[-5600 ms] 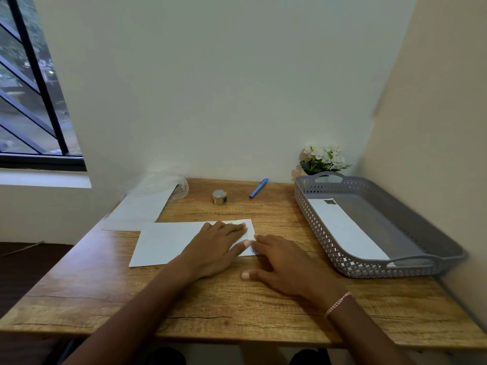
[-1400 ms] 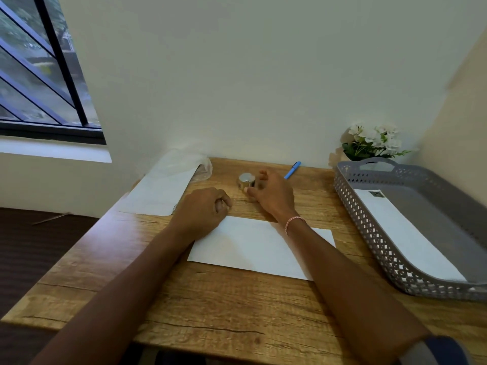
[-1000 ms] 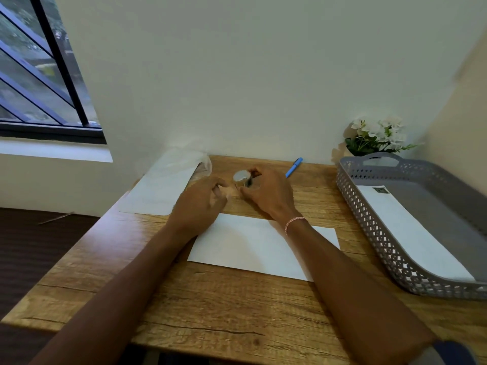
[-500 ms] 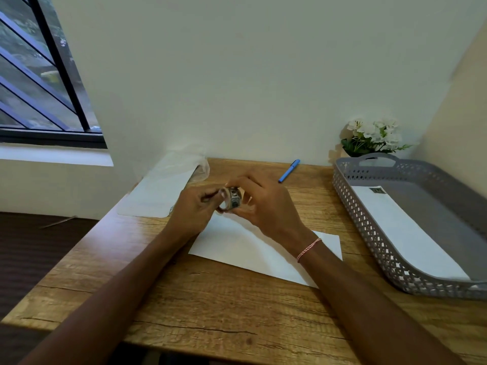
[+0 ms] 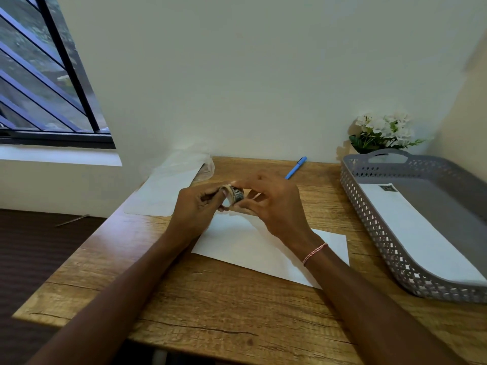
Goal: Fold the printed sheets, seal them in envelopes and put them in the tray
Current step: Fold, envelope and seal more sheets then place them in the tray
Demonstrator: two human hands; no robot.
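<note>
Holding small tape roll [image 5: 233, 197] up over desk [image 5: 224, 306], both hands on it. Left hand [image 5: 196, 206] curled round roll's left side, right hand [image 5: 274, 206] pinching its right side, other fingers spread loose. White envelope [image 5: 263, 248] flat on desk, just beneath hands. Grey perforated tray [image 5: 374, 233] at right, second envelope [image 5: 416, 233] lying inside by left wall. Blue pen [image 5: 295, 167] near wall. Clear plastic sleeve [image 5: 166, 191] at left.
</note>
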